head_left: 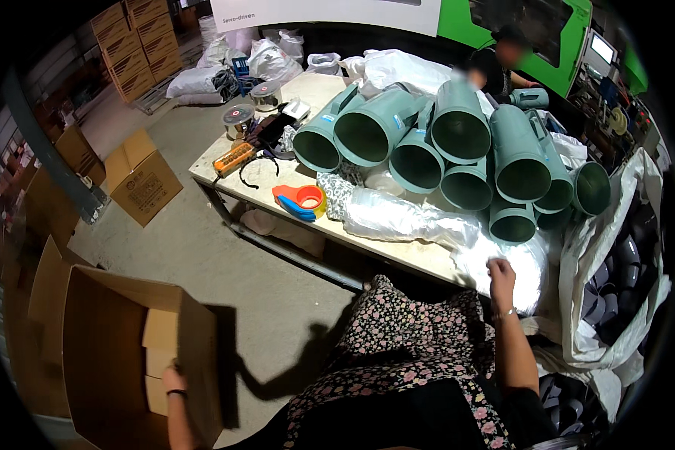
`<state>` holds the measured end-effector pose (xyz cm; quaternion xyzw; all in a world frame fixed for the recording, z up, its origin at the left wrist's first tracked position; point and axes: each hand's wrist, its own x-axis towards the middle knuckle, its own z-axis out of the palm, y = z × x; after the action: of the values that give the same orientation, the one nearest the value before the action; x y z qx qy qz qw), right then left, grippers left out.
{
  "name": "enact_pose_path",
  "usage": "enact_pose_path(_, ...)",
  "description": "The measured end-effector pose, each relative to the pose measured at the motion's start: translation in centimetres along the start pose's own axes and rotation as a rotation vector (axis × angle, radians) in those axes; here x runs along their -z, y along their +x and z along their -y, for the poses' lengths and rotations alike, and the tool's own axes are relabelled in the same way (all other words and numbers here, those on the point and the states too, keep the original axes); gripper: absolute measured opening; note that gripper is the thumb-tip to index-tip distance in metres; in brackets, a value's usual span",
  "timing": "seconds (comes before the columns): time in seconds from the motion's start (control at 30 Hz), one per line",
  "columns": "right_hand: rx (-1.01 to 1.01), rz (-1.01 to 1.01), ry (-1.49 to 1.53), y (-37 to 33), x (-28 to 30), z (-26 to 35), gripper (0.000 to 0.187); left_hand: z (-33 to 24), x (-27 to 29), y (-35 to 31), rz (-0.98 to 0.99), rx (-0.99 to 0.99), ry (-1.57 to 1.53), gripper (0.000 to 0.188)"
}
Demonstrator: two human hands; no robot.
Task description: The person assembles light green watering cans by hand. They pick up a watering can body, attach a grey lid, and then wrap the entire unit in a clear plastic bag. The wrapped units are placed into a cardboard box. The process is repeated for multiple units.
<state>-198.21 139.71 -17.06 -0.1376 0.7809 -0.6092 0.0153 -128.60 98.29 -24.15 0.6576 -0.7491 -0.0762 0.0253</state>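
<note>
An open cardboard box [139,289] stands on the floor at the lower left, its bottom flaps visible inside. My left hand [174,377] reaches into its opening, near the inner flaps and right wall; its fingers are mostly hidden. On the right, my right hand [502,277] is closed with fingers curled together above a bright heap of clear plastic bags [529,277] at the table's front edge. Whatever it pinches is too small or washed out to make out. Beyond it, several grey-green pipe fittings [461,131] with wide round openings lie piled on the table.
The table [397,251] holds an orange tape dispenser [300,201], an orange-yellow tool [234,159] and rolled plastic [397,214]. A white sack of dark curved parts [589,300] stands at right. Another person [495,67] is behind the pile. A closed carton [142,180] sits on the floor.
</note>
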Motion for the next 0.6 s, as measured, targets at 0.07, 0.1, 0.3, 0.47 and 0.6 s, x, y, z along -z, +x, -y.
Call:
enact_pose_path(0.07, 0.162, 0.117, 0.169, 3.6, -3.7, 6.9, 0.022, -4.9, -1.3, -3.9, 0.005, -0.112, 0.001, 0.049)
enact_pose_path(0.1, 0.134, 0.168, 0.328, 5.8, -5.8, 9.8, 0.029, -7.5, -1.6, -5.8, 0.020, -0.145, 0.005, 0.050)
enact_pose_path(0.3, -0.301, 0.041, 1.124, 24.9, -13.8, 17.5, 0.033, -20.3, 1.3, -14.2, 0.125, -0.392, -0.090, 0.042)
enact_pose_path(0.47, -0.251, 0.206, 1.577, 22.2, -11.8, 20.5, 0.012, -28.0, 7.0, -13.1, 0.611, -0.569, -0.354, 0.047)
enact_pose_path(0.6, -0.097, 0.385, 1.345, 4.5, -3.0, 14.1, 0.043, -38.5, 9.7, -6.4, 0.311, -0.666, -1.438, 0.062)
